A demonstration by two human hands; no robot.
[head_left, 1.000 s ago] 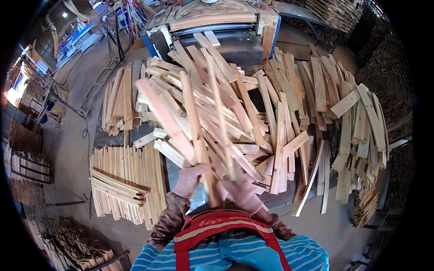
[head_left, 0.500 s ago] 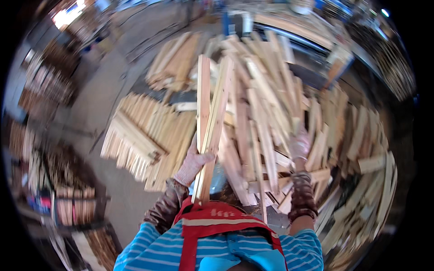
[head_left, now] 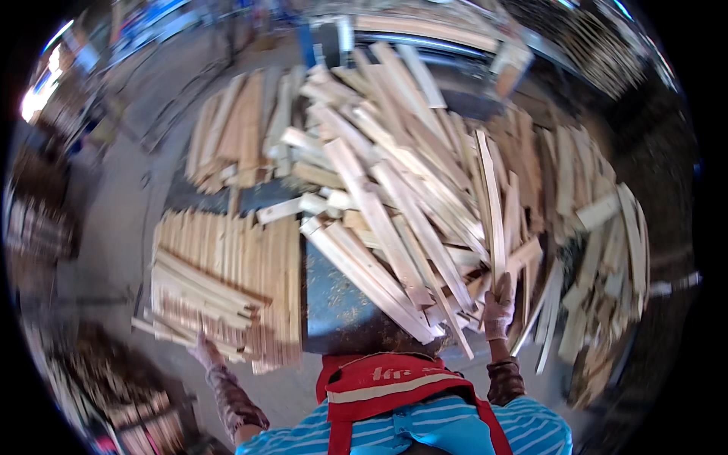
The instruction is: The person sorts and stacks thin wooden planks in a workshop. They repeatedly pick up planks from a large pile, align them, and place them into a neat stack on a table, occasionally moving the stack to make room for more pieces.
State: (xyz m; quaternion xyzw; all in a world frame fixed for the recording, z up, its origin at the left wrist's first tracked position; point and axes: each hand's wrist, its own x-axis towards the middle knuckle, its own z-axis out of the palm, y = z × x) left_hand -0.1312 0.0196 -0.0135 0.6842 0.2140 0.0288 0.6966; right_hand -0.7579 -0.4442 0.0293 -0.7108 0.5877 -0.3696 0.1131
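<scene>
— What is the right hand (head_left: 498, 305) doing?

— It is closing its gloved fingers around the lower end of a long wooden slat (head_left: 491, 205), which is standing up from the big loose pile of slats (head_left: 409, 189) on the table.

— And the left hand (head_left: 203, 350)?

— It is reaching down to the near edge of the neat stack of slats (head_left: 227, 280) at the left. It is blurred, so I cannot tell whether its fingers are gripping.

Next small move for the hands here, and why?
Probably lift the long pale wooden slat free with the right hand, which already grips its lower end in the jumbled slat heap. The left hand rests at the near edge of the neat slat stack, seemingly done there.
</scene>
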